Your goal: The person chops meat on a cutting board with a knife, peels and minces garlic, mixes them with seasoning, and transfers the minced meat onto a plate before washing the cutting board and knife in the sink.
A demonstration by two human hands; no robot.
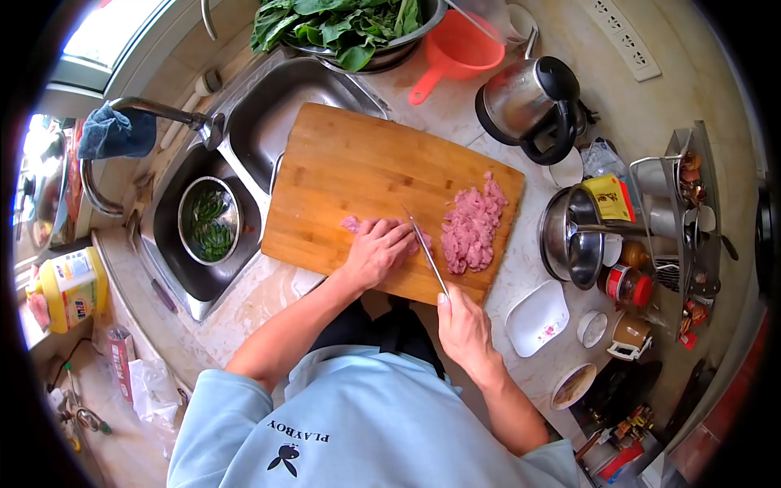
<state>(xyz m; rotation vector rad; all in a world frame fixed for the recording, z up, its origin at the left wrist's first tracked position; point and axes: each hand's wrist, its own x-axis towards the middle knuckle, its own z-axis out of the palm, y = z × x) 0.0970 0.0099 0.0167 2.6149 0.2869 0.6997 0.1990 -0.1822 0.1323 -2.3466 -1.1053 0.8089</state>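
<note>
A large wooden cutting board [342,179] lies over the counter and the sink's edge. My right hand [465,327] is wrapped round the handle of a knife [429,250], whose blade points up and left over the board. Fingers bent, my left hand [379,250] presses on a piece of raw meat [351,224], part of which shows at its left; the rest is hidden beneath the hand. The blade is close beside my left fingertips. On the board's right side is a pile of sliced pink meat [473,225].
The double sink [272,106] at the left holds a steel bowl of green peppers [213,220]. Leafy greens [342,28], a red strainer [464,45] and a kettle [525,98] stand behind. Right of the board are steel bowls [569,236] and a white dish [537,317].
</note>
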